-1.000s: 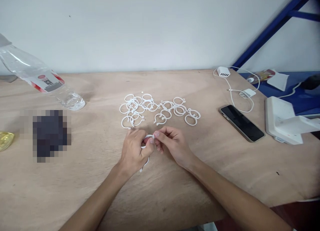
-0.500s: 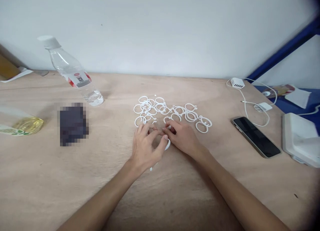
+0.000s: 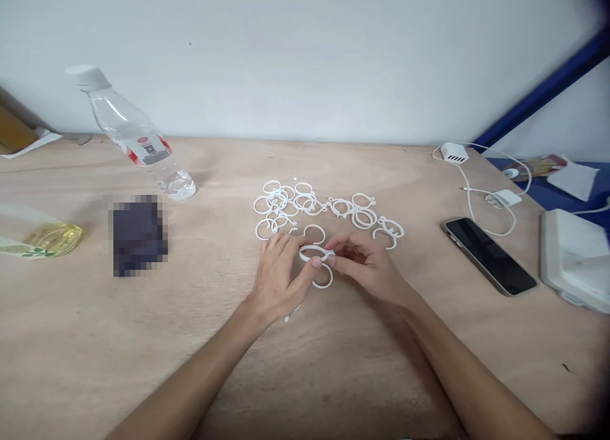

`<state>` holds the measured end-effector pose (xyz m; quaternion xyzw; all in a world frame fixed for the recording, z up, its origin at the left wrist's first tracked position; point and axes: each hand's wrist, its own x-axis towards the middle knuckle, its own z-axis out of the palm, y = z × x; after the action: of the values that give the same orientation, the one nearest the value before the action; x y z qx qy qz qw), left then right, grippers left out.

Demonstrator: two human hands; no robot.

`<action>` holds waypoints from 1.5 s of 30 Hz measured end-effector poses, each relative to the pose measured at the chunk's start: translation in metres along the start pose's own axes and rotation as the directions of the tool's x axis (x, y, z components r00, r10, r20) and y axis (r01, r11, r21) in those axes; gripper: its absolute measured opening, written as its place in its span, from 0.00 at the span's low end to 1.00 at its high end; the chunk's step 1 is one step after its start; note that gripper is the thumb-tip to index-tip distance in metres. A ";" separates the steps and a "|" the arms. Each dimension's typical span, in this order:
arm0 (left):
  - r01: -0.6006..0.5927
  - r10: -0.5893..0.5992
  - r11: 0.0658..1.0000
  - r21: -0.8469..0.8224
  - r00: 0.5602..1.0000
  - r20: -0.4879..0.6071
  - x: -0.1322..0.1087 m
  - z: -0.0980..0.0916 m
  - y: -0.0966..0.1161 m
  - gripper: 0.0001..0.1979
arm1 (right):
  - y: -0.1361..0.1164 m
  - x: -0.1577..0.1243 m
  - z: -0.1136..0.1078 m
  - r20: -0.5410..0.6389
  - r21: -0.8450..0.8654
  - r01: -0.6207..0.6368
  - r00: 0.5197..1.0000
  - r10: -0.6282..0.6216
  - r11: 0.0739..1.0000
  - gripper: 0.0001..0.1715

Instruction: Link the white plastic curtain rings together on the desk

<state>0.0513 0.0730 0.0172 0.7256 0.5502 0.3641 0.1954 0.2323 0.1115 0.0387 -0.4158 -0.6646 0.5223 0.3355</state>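
Observation:
Several loose white plastic rings (image 3: 324, 210) lie in a heap on the wooden table (image 3: 95, 338). Just in front of the heap, my left hand (image 3: 281, 275) and my right hand (image 3: 366, 265) meet over a white ring (image 3: 315, 253). My left thumb and fingers pinch its left side, and my right fingertips pinch its right side. A second white ring (image 3: 325, 279) hangs below it, linked or touching, and a bit of white plastic shows under my left palm.
A clear water bottle (image 3: 133, 135) stands at the back left, beside a blurred dark object (image 3: 138, 233) and a bottle of yellow liquid (image 3: 38, 237). To the right lie a phone (image 3: 495, 262), a white charger with cable (image 3: 471, 173) and a white box (image 3: 574, 259).
The view swung left and the hands now sit closer to the heap. My right hand reached into the rings and drew back with a ring, now held between both hands.

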 end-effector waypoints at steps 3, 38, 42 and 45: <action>-0.048 0.050 0.998 -0.031 0.997 0.060 0.001 0.000 -0.001 0.18 | 0.000 0.000 0.003 0.035 0.177 -0.044 0.999 0.038 0.983 0.11; -0.044 0.015 0.977 -0.210 0.990 -0.137 0.000 -0.003 -0.002 0.13 | 0.028 0.015 0.014 -0.071 -0.557 0.197 0.957 -0.282 0.807 0.09; 0.067 -0.112 0.981 -0.181 0.962 -0.249 0.001 0.002 -0.005 0.12 | 0.015 0.010 0.018 -0.126 -0.136 0.032 0.991 -0.049 0.990 0.10; 0.030 -0.068 0.984 -0.177 0.974 -0.216 0.001 0.005 -0.005 0.20 | 0.007 0.005 0.023 -0.076 0.208 -0.089 0.991 0.107 0.974 0.13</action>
<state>0.0516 0.0760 0.0109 0.6471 0.5527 0.4839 0.2040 0.2112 0.1071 0.0265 -0.4336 -0.5712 0.5851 0.3786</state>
